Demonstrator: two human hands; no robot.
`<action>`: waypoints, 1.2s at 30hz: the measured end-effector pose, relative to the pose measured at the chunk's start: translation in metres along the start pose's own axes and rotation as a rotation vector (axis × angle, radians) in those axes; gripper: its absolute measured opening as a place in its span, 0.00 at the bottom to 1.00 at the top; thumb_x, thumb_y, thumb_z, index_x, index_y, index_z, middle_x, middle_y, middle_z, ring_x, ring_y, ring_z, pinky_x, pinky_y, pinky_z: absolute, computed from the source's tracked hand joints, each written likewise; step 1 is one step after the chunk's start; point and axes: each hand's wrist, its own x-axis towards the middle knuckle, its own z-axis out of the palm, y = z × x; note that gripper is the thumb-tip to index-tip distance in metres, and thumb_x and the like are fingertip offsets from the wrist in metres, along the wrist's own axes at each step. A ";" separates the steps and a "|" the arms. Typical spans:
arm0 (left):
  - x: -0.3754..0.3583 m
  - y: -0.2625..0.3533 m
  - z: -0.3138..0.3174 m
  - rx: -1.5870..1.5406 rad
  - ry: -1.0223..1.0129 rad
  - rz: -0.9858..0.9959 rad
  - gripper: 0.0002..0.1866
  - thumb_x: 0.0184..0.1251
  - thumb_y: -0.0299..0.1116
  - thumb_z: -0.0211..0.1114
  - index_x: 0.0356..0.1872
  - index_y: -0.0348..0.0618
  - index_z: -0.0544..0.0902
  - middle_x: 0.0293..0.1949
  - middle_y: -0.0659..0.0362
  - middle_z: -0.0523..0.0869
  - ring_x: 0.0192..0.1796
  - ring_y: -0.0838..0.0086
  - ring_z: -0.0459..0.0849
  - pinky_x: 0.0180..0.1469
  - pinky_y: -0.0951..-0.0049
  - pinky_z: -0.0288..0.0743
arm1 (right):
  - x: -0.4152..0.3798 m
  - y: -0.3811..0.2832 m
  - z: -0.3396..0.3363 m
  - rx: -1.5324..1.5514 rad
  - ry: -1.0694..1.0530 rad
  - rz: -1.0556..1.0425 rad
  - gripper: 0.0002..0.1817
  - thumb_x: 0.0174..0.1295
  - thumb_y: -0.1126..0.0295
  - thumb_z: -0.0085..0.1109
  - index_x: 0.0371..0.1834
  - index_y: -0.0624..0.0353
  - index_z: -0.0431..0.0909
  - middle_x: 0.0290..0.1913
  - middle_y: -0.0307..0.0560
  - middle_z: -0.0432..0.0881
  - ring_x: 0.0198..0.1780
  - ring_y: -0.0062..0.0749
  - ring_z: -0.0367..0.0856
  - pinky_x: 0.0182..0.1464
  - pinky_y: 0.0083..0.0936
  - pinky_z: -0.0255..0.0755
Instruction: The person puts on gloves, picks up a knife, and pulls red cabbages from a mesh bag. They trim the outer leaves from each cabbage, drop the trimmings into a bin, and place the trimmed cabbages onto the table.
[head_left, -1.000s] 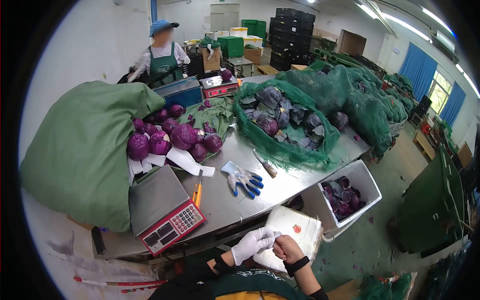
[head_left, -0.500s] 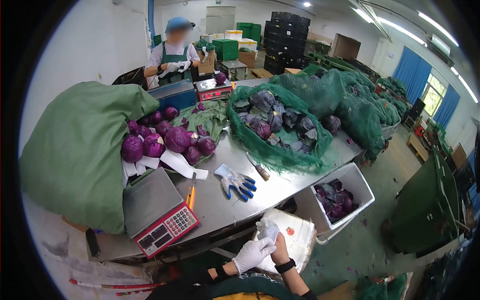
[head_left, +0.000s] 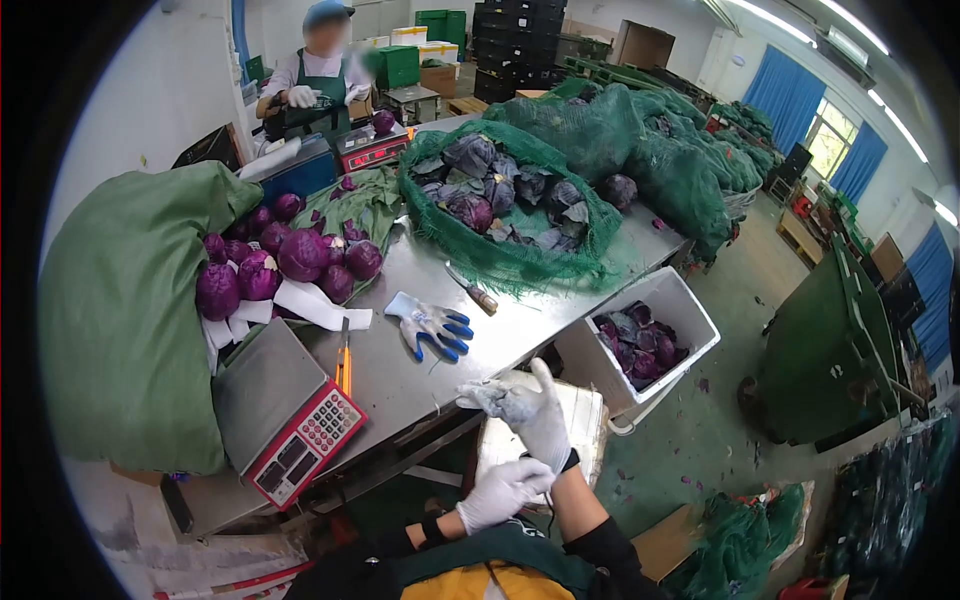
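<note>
My right hand is raised in front of the steel table, with a white glove half pulled over it and the fingertips hanging limp. My left hand, in a white glove, pinches the cuff of that glove at my right wrist. Beyond my hands, a blue-and-white work glove lies flat on the table. A wooden-handled knife and an orange cutter lie near it.
A red scale sits at the left by red cabbages spilling from a green sack. A green net of cabbage leaves lies behind. A white bin and foam box stand below the table. A co-worker stands at the far end.
My right hand has risen from my lap toward the table edge, and the glove is further over it. My left hand moved from the fingers down to the wrist cuff. The view shifted right.
</note>
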 end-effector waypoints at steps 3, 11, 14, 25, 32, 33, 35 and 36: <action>-0.001 -0.012 -0.032 -0.327 0.307 -0.082 0.11 0.68 0.31 0.60 0.46 0.37 0.76 0.36 0.59 0.81 0.38 0.76 0.81 0.44 0.74 0.77 | -0.018 -0.012 0.013 -0.003 0.004 -0.094 0.50 0.67 0.36 0.28 0.63 0.86 0.51 0.66 0.75 0.59 0.69 0.50 0.59 0.71 0.33 0.55; 0.027 -0.036 -0.074 -0.921 0.222 -0.101 0.17 0.68 0.34 0.58 0.55 0.37 0.74 0.42 0.55 0.82 0.45 0.69 0.81 0.53 0.64 0.75 | -0.032 0.027 -0.014 0.624 -0.378 -0.190 0.25 0.74 0.62 0.32 0.68 0.67 0.53 0.65 0.46 0.70 0.66 0.17 0.65 0.77 0.26 0.38; 0.034 -0.049 -0.082 -0.971 0.146 -0.017 0.15 0.68 0.30 0.56 0.53 0.34 0.76 0.44 0.52 0.82 0.46 0.66 0.82 0.56 0.60 0.76 | -0.048 0.009 0.041 -0.191 -0.246 -0.260 0.31 0.73 0.51 0.30 0.65 0.68 0.62 0.61 0.49 0.73 0.65 0.25 0.66 0.76 0.30 0.41; 0.018 0.020 -0.051 1.132 0.326 0.750 0.18 0.47 0.28 0.69 0.44 0.51 0.83 0.37 0.64 0.81 0.39 0.67 0.77 0.42 0.66 0.70 | -0.041 0.034 -0.021 -0.274 0.329 -0.291 0.37 0.69 0.42 0.36 0.63 0.69 0.65 0.58 0.56 0.75 0.58 0.38 0.74 0.65 0.30 0.63; 0.023 -0.004 -0.014 0.430 0.298 0.430 0.07 0.51 0.22 0.66 0.33 0.43 0.84 0.33 0.60 0.83 0.38 0.68 0.80 0.44 0.69 0.72 | -0.029 0.022 0.016 -0.197 0.133 -0.215 0.41 0.68 0.38 0.33 0.67 0.68 0.56 0.64 0.61 0.66 0.63 0.44 0.68 0.65 0.35 0.64; 0.016 0.006 -0.007 0.427 0.277 0.401 0.04 0.53 0.21 0.66 0.31 0.40 0.83 0.32 0.57 0.84 0.38 0.67 0.80 0.45 0.71 0.73 | -0.027 0.021 0.011 -0.150 0.087 -0.182 0.42 0.68 0.37 0.32 0.67 0.68 0.54 0.66 0.62 0.64 0.65 0.46 0.67 0.65 0.36 0.63; 0.008 0.002 0.003 0.401 0.270 0.388 0.05 0.54 0.21 0.66 0.32 0.39 0.83 0.33 0.57 0.83 0.38 0.66 0.80 0.44 0.70 0.74 | -0.027 0.021 0.011 -0.112 0.125 -0.163 0.43 0.67 0.36 0.31 0.67 0.68 0.55 0.66 0.62 0.64 0.66 0.48 0.65 0.66 0.36 0.62; 0.006 0.001 0.004 0.417 0.266 0.390 0.05 0.55 0.22 0.66 0.33 0.39 0.83 0.34 0.56 0.83 0.38 0.66 0.80 0.44 0.70 0.74 | -0.028 0.020 0.015 -0.073 0.169 -0.142 0.44 0.66 0.35 0.31 0.66 0.68 0.56 0.66 0.63 0.64 0.67 0.49 0.64 0.67 0.36 0.62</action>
